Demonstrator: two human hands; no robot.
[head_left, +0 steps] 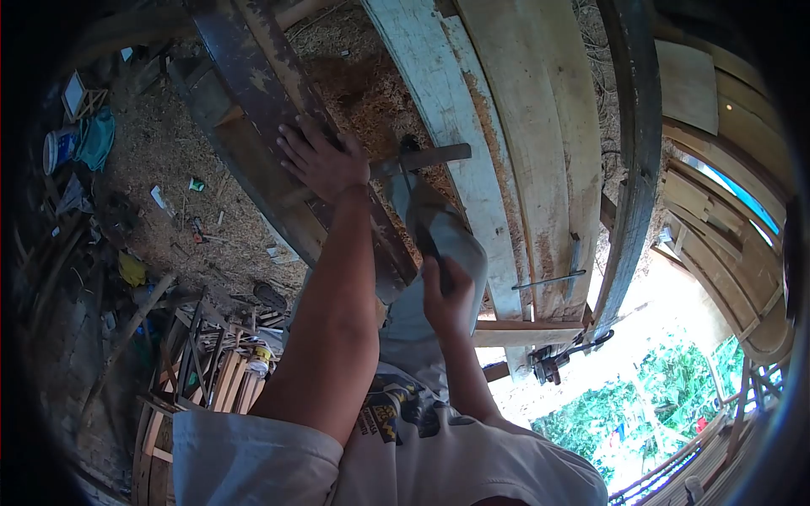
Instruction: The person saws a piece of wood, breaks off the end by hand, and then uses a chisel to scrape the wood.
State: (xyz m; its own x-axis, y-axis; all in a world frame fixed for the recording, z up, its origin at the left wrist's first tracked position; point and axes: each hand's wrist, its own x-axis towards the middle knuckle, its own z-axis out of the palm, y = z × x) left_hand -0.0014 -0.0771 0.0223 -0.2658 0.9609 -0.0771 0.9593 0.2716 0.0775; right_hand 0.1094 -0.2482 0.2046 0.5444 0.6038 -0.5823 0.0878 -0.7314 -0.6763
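Note:
My left hand [327, 160] lies flat with fingers spread on a dark brown painted plank [261, 97]. A narrow wooden strip [434, 158] sticks out to the right from beside this hand. My right hand [447, 295] is wrapped round the dark handle of a hand tool [429, 244]. The tool's thin shaft runs up to the strip, and what kind of tool it is cannot be made out. My legs [447, 244] are below the tool, between the brown plank and a pale painted board [460, 126].
Long wooden boards [540, 143] lie to the right, with a metal clamp or rod [548, 281] across them. A power tool [553, 363] sits near their lower end. Wood scraps [232, 379] are piled at lower left. A blue-green bag [95, 139] and a white bucket [59, 150] stand far left.

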